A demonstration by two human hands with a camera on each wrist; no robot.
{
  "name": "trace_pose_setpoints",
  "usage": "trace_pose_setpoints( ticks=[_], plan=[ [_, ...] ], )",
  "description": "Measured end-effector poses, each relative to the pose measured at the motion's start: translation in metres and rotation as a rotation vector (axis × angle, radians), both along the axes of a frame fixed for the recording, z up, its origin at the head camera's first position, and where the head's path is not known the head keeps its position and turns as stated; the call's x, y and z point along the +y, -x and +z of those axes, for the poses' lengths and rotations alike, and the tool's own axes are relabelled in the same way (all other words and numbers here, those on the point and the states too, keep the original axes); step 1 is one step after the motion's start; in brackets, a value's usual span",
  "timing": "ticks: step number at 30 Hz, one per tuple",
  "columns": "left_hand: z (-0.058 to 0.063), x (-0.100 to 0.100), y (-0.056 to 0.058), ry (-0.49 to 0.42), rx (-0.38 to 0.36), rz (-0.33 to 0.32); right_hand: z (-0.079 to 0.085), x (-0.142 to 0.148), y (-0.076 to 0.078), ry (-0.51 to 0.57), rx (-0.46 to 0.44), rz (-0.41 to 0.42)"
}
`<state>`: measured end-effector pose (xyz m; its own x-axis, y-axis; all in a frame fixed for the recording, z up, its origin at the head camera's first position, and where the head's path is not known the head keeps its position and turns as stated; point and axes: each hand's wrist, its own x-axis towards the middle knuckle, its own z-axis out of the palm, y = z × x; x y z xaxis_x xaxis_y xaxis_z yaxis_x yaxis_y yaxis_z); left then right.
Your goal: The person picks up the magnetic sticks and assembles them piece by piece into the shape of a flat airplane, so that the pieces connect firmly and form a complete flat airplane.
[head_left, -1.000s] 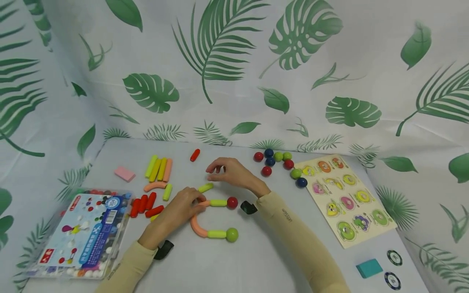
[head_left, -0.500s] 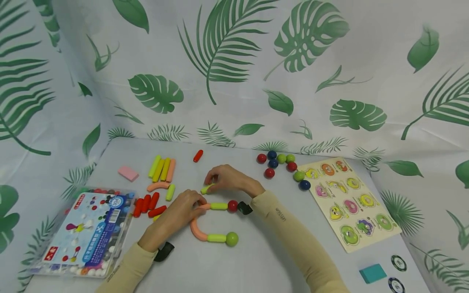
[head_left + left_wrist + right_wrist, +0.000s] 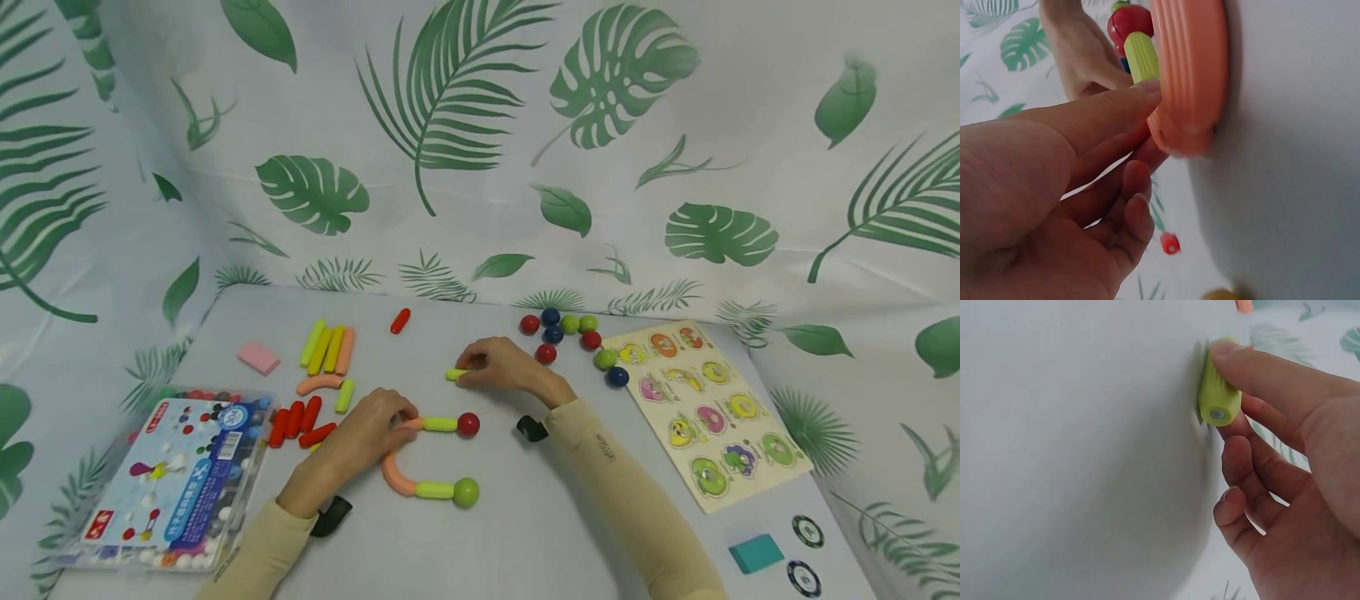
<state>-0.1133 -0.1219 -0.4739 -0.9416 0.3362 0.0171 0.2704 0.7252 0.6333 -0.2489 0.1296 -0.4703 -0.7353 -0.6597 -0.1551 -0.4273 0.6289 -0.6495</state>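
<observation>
My left hand (image 3: 363, 437) pinches the upper end of a salmon-orange curved magnetic rod (image 3: 397, 473), its thumb and forefinger on the ribbed plastic. A lime rod (image 3: 438, 424) tipped with a red ball (image 3: 468, 424) extends from that end. From the lower end runs another lime rod (image 3: 435, 490), capped by a green ball (image 3: 466, 492). The whole makes a sideways U opening right. Farther back, my right hand (image 3: 501, 364) pinches a separate short lime rod (image 3: 1220, 390) between thumb and fingers; the right wrist view shows a round metal spot on its end.
Loose red rods (image 3: 295, 419) and several yellow, lime and orange rods (image 3: 325, 350) lie left. A lidded box of pieces (image 3: 165, 475) sits front left. Loose balls (image 3: 552, 333) and a fruit puzzle board (image 3: 708, 408) are at right, with a teal block (image 3: 756, 553) nearer.
My right hand has come down onto the loose lime rod behind the U shape, gripped it and carried it to the right. My left hand keeps its hold on the curved rod.
</observation>
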Motion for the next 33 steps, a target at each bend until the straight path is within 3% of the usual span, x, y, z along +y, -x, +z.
trace_pose_setpoints(
  ticks=[8, 14, 23, 33],
  plan=[
    [-0.004, 0.02, 0.01, 0.065, 0.085, -0.109, -0.004, 0.019, -0.012, -0.017, -0.02, -0.08],
    [-0.005, 0.032, 0.014, 0.04, 0.128, -0.17, -0.005, 0.014, -0.017, -0.026, 0.001, -0.102],
    [-0.005, 0.037, 0.015, 0.061, 0.166, -0.187, -0.003, 0.007, -0.019, -0.045, 0.033, -0.162],
    [-0.006, 0.041, 0.014, 0.08, 0.173, -0.171, -0.003, 0.002, -0.039, 0.005, -0.018, -0.315]
  ],
)
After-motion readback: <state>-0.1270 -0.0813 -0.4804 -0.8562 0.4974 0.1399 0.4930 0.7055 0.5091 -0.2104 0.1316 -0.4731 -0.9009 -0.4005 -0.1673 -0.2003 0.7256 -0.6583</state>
